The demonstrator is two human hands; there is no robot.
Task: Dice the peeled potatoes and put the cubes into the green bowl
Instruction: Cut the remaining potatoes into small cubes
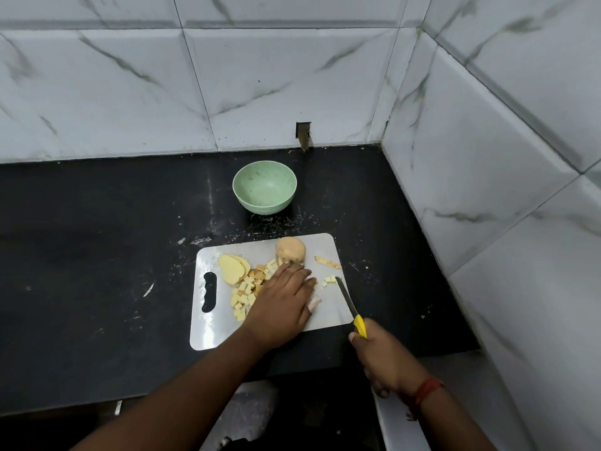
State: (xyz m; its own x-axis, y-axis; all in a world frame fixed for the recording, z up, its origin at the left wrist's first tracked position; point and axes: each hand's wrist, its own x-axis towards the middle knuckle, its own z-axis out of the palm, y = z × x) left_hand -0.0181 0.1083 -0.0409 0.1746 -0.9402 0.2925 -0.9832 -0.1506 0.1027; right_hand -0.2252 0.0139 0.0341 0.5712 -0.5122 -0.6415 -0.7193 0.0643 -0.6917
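Observation:
A grey cutting board (224,333) lies on the black counter. On it are potato slices (231,267), a heap of potato cubes (244,297), a whole peeled potato (290,250) at the far edge and a few loose cubes (330,280). My left hand (283,301) lies flat with straight fingers over the cubes, fingertips toward the whole potato. My right hand (383,359) grips the yellow handle of a knife (349,302) whose blade points at the loose cubes. The green bowl (264,186) stands behind the board with nothing visible inside.
A potato strip (327,262) lies near the board's far right corner. Marble-tiled walls close the counter (97,255) at the back and on the right. The counter's front edge runs just below the board.

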